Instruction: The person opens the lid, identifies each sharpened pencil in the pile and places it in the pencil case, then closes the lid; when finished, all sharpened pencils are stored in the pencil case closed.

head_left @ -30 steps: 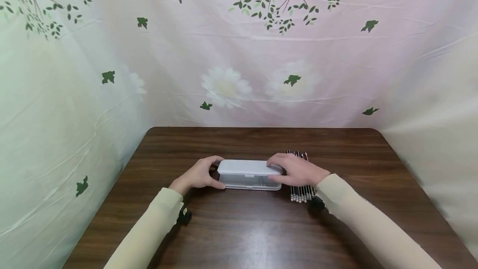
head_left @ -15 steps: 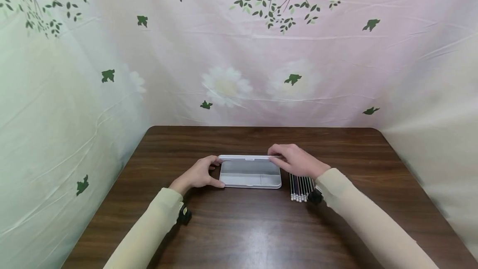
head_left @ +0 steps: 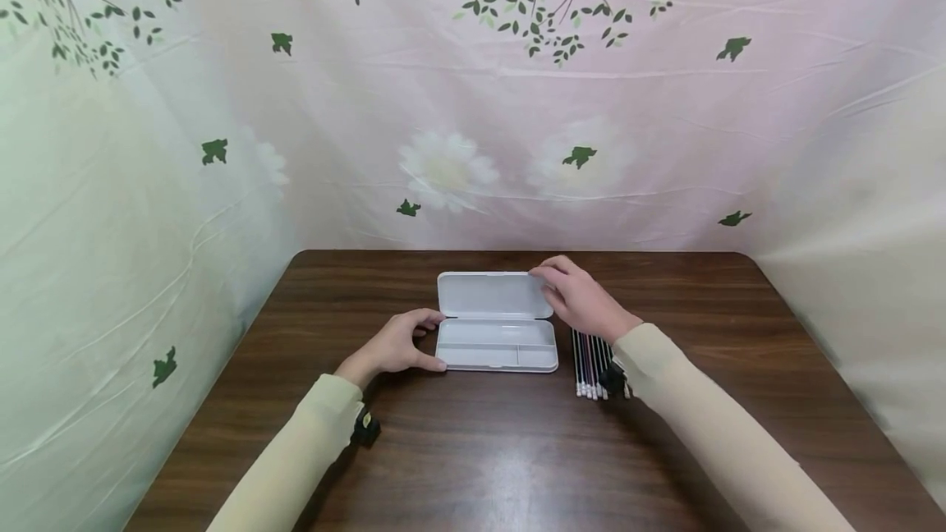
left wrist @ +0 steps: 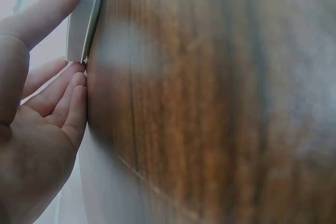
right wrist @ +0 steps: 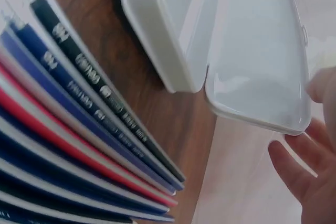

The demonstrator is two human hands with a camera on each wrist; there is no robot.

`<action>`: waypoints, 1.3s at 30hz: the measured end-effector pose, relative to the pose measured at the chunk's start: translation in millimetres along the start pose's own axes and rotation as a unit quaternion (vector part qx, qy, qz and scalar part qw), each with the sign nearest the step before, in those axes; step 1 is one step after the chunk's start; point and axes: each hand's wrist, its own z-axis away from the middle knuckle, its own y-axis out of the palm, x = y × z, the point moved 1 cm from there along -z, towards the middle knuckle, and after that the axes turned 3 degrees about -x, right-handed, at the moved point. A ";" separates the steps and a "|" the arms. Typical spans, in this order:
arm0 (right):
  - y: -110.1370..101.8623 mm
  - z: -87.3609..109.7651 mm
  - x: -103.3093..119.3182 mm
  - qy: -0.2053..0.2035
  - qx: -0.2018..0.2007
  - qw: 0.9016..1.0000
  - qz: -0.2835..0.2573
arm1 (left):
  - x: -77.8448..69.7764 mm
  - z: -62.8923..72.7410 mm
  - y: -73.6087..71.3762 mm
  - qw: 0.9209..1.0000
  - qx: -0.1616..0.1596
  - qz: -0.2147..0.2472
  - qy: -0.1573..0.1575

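Note:
A white pencil case (head_left: 476, 333) lies on the table with its lid (head_left: 491, 295) swung back, showing a long compartment and two smaller ones in front. My left hand (head_left: 395, 343) holds the case's left end, thumb at the front corner and fingers at the back one. In the left wrist view, the thumb lies along the case wall (left wrist: 77, 38). At the lid's far right corner my right hand (head_left: 584, 298) pinches the edge, thumb on the inner side and fingers behind. Several pencils (head_left: 585, 364) lie side by side right of the case, partly under the right wrist.
The brown wooden table (head_left: 473, 450) extends around the case. Its far edge meets a hanging cloth (head_left: 473, 105) printed with leaves, birds and flowers, and cloth also hangs at both sides. Black wrist cameras sit under both sleeves.
The right hand has lifted the lid from nearly closed and swung it backward, away from me, so the inside shows. The left hand has stayed at the case's left end.

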 end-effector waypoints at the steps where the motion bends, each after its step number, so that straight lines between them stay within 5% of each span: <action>1: 0.9 0.4 -1.5 0.002 0.001 1.000 0.011 | -0.1 0.3 0.1 1.000 0.001 0.000 0.000; 9: 7.8 2.2 -12.3 0.024 0.027 0.998 0.054 | -1.4 2.6 -0.3 1.000 0.009 0.005 -0.007; 19: 16.8 12.4 -20.6 0.055 0.150 0.985 0.059 | -1.4 -0.4 -0.5 1.000 0.012 0.006 -0.018; 25: 22.1 17.3 -20.0 0.068 0.184 0.980 0.044 | -1.8 -1.8 -0.9 1.000 0.012 0.008 -0.022; 39: -4.1 27.8 -15.2 0.074 0.116 0.990 0.009 | -2.3 -3.1 -0.9 1.000 0.019 0.005 -0.019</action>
